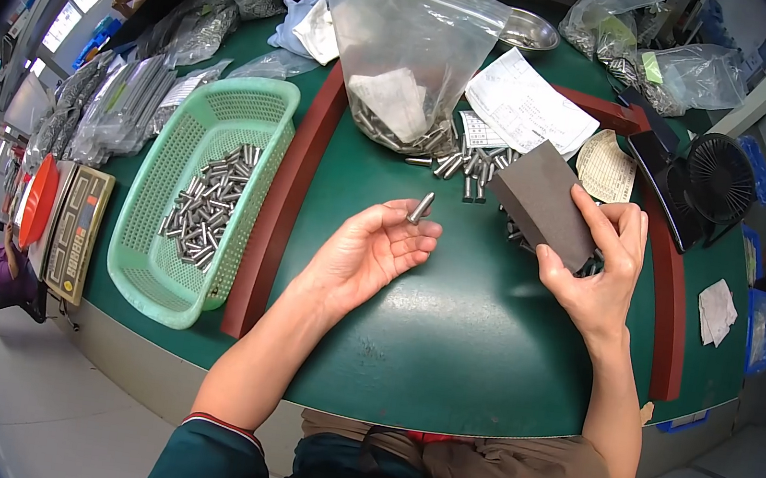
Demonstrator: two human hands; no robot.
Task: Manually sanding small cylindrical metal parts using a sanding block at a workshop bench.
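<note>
My left hand (pixel 380 246) pinches a small metal pin (pixel 421 207) with a rounded tip between thumb and index finger, its other fingers loosely curled below. In my right hand (pixel 604 266) is a dark grey-brown rectangular block (pixel 547 203), tilted, with the thumb on its near end and fingers along its right side. More loose metal pins (pixel 476 166) lie on the green table behind the block, which partly hides them. Many similar pins (pixel 214 202) fill the bottom of a light green plastic basket (pixel 138 246) to my left.
Red-brown bars (pixel 281 216) frame the work area. At the back stands a clear bag (pixel 409 39) of metal parts, near papers (pixel 527 98) and a metal bowl (pixel 530 30). A black fan (pixel 718 182) is at right, a scale (pixel 74 232) at far left. Other people sit beyond.
</note>
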